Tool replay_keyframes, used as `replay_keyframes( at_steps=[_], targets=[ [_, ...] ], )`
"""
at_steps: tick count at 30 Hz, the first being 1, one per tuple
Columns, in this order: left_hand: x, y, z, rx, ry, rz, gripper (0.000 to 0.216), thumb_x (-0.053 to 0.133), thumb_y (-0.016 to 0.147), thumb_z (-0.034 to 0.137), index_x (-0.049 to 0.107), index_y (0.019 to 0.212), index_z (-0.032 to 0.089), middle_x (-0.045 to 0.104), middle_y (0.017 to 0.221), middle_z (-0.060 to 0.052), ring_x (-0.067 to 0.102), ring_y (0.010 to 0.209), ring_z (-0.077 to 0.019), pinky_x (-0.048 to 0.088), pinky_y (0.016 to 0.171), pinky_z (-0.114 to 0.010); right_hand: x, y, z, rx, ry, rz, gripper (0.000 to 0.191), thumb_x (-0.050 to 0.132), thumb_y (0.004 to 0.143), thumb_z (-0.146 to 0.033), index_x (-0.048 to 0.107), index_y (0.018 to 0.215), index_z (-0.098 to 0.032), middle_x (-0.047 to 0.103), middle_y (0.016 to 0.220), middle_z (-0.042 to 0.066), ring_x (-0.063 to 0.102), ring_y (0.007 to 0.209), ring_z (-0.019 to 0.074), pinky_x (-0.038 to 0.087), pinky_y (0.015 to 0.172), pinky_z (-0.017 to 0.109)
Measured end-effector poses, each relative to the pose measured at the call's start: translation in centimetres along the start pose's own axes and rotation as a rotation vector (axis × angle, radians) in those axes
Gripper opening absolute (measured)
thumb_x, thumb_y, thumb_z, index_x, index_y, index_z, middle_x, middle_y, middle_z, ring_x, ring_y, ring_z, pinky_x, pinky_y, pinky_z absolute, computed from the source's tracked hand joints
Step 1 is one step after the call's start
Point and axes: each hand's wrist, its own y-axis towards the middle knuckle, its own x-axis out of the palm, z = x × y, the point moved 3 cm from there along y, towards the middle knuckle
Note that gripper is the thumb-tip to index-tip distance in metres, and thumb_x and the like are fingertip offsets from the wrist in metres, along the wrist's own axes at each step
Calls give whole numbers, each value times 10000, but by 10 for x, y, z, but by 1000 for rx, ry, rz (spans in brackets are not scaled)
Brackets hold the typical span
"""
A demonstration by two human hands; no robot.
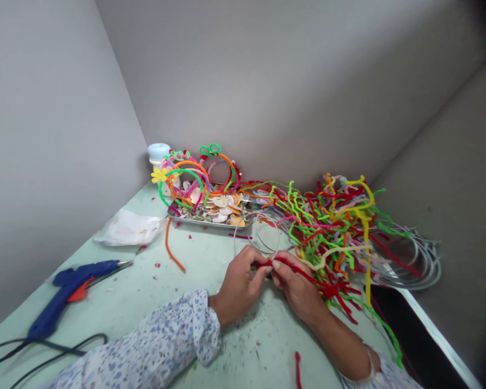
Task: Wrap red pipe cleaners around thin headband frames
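My left hand (242, 282) and my right hand (298, 289) meet over the middle of the table, both with fingers pinched. Between them they hold a red pipe cleaner (294, 264), which runs across my right hand toward the heap on the right. A thin, pale wire loop (235, 237) rises from the fingertips of both hands. How the pipe cleaner sits against the wire is hidden by my fingers. Just right of my right hand lies a big tangled heap of coloured pipe cleaners (308, 216).
A metal tray (210, 222) of shells stands at the back, with pipe-cleaner headbands (186, 172) on it. Behind is a jar with a blue lid (159, 151). A blue glue gun (76, 289) and a plastic bag (129, 228) lie left. Coiled wire (427, 265) and a black phone-like slab (413, 329) lie right.
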Motion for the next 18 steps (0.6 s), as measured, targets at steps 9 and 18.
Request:
replay_keyframes(
  at_steps=[9,18],
  targets=[
    [0,-1,3,-17,10,2,39,544,876,176,543,837,176,561,821,-22,529,789,-151,410,729,-281,0,1,2,18,63,1,154,651,827,-355,642,846,-202,516,560,-37,407,514,111,310,500,234],
    [0,-2,5,-2,-12,6,45,543,877,171,547,832,176,570,822,-25,542,797,-153,418,742,-284,2,2,3,73,202,-58,181,694,791,-360,638,846,-197,509,555,-42,403,502,93,299,487,214]
  ],
)
